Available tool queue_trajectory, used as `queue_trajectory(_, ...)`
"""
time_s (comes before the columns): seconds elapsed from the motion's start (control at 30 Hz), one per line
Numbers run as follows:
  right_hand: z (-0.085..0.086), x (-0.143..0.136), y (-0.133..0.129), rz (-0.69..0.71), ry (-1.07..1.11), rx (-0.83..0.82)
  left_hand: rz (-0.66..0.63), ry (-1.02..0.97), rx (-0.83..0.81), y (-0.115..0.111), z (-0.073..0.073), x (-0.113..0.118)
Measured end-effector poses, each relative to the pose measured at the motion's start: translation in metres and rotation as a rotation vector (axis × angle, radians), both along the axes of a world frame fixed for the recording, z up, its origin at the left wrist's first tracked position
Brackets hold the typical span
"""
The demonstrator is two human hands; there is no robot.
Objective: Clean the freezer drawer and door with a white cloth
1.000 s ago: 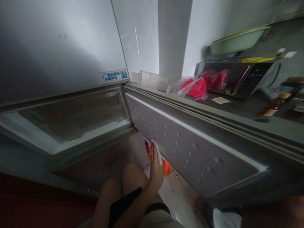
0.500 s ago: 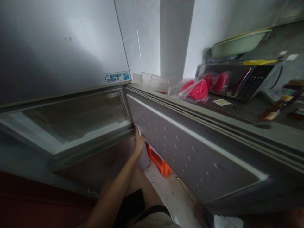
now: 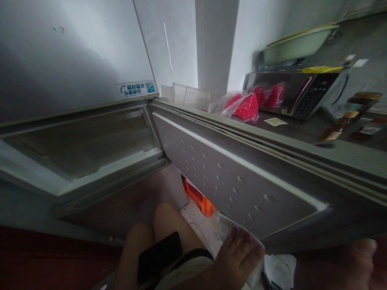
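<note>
I am crouched before an open freezer compartment (image 3: 84,141); its grey door (image 3: 229,181), studded with small dimples, swings out to the right. My left hand (image 3: 238,257) presses a white cloth (image 3: 225,225) against the door's lower edge near its outer end. My right hand (image 3: 359,262) is a dark blur at the bottom right, just under the door's outer corner; its fingers cannot be made out. A black phone (image 3: 159,255) lies on my thigh.
An orange crate (image 3: 199,199) sits on the tiled floor under the door. Behind the door a counter carries red things in plastic bags (image 3: 244,106), a microwave (image 3: 305,94) with a green basin (image 3: 296,46) on top, and bottles (image 3: 341,125).
My left hand has slid with the cloth along the door's lower edge, from the hinge end out to the right and nearer to me. The view shifted slightly left and up.
</note>
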State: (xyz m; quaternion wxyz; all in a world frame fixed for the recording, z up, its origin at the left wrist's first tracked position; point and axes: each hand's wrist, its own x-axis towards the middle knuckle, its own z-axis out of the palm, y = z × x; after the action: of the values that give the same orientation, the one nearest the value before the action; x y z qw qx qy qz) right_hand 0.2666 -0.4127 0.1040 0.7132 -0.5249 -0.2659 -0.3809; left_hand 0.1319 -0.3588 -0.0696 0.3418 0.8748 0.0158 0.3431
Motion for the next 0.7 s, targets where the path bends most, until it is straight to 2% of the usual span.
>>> queue_trajectory(0.07, 0.001, 0.005, 0.011, -0.042, -0.098, 0.139, -0.098, 0.055, 0.156, 0.009, 0.000, 0.003)
queue_trajectory(0.1, 0.001, 0.007, 0.014, -0.041, -0.132, 0.173, -0.117, 0.075, 0.183, 0.017, 0.000, 0.004)
queue_trajectory(0.2, 0.002, 0.010, 0.015, -0.015, -0.153, 0.181, -0.154, 0.109, 0.173, 0.048, -0.002, 0.009)
queue_trajectory(0.27, 0.001, 0.011, 0.014, -0.020, -0.140, 0.175, -0.130, 0.122, 0.104, 0.071, -0.008, 0.009)
queue_trajectory(0.33, 0.000, 0.011, 0.013, -0.032, -0.120, 0.165, -0.029, 0.118, -0.039, 0.095, -0.015, 0.007)
queue_trajectory(0.43, -0.001, 0.011, 0.013, -0.027, -0.111, 0.143, 0.239, 0.043, -0.263, 0.133, -0.017, 0.002)
queue_trajectory(0.53, -0.001, 0.011, 0.014, -0.026, -0.160, 0.151, 0.412, -0.032, -0.314, 0.176, -0.002, -0.002)
queue_trajectory(0.7, 0.000, 0.005, 0.011, -0.089, -0.168, 0.157, 0.658, -0.173, -0.379, 0.245, 0.042, -0.004)
